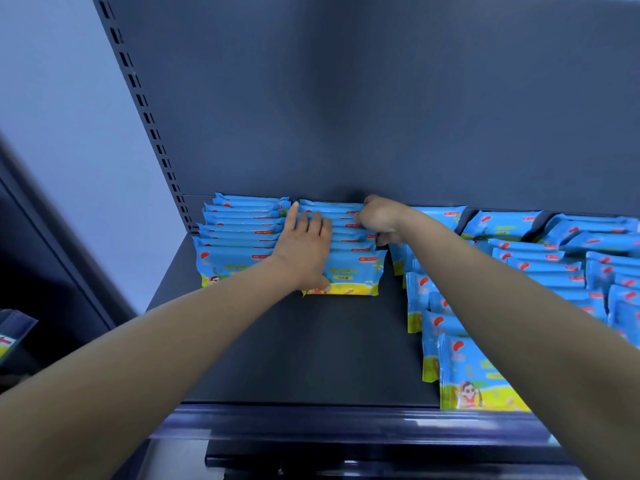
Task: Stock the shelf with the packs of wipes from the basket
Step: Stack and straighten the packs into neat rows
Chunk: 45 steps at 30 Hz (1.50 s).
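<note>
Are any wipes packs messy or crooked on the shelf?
Yes. The packs at the far right lean and overlap at mixed angles, unlike the two neat rows on the left.

Close head view down onto shelf (294, 348)

Dim bluish light, soft shadows, wide-angle bending at edges, motion blur lower left, mild overall softness
</note>
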Each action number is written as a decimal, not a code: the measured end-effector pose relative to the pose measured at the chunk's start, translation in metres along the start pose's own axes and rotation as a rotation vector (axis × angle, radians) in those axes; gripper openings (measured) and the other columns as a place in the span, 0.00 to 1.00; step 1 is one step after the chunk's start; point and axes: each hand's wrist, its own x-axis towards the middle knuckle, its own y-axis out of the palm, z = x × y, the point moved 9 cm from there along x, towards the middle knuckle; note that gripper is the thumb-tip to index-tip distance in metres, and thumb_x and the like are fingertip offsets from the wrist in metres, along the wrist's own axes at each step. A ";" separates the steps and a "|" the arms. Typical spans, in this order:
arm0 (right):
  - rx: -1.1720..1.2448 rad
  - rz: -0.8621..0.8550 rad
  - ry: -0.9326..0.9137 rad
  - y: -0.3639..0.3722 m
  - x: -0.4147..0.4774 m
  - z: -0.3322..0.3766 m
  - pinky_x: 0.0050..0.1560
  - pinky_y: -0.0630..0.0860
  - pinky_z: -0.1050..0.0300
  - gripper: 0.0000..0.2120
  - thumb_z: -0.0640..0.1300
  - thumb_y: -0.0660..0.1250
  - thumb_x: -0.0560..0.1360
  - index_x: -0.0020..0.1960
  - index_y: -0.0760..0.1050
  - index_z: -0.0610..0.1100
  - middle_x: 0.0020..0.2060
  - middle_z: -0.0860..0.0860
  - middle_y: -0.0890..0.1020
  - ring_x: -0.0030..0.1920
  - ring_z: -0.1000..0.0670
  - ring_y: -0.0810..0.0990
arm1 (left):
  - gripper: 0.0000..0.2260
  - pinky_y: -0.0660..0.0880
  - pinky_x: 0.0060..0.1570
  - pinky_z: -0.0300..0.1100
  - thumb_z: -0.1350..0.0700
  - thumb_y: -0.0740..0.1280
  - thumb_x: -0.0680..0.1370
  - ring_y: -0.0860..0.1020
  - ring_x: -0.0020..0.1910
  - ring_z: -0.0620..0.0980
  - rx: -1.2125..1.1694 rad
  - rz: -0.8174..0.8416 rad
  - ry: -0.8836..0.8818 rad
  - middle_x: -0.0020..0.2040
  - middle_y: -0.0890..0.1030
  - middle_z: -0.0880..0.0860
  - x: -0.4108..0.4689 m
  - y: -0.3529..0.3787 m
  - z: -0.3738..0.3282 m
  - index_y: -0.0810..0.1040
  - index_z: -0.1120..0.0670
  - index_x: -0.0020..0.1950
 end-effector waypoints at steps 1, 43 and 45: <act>0.095 0.010 0.006 0.002 0.000 0.001 0.56 0.75 0.53 0.15 0.38 0.58 0.79 0.65 0.69 0.36 0.63 0.40 0.75 0.59 0.40 0.77 | 0.49 0.39 0.72 0.60 0.34 0.66 0.67 0.53 0.74 0.62 -0.014 -0.002 -0.002 0.75 0.53 0.62 -0.001 0.001 0.001 0.47 0.60 0.75; -0.951 0.052 -0.298 0.056 -0.026 0.023 0.74 0.45 0.38 0.58 0.56 0.75 0.66 0.76 0.33 0.50 0.77 0.47 0.41 0.76 0.41 0.39 | 0.51 0.43 0.73 0.53 0.37 0.69 0.69 0.47 0.76 0.56 -0.055 0.095 -0.098 0.76 0.47 0.58 -0.056 0.034 0.100 0.39 0.56 0.76; -0.982 0.033 -0.296 0.061 -0.026 0.023 0.74 0.44 0.36 0.58 0.55 0.74 0.67 0.76 0.32 0.51 0.76 0.46 0.39 0.76 0.40 0.38 | 0.49 0.45 0.73 0.51 0.39 0.69 0.71 0.46 0.76 0.57 -0.100 0.084 -0.106 0.76 0.46 0.59 -0.056 0.038 0.102 0.39 0.57 0.76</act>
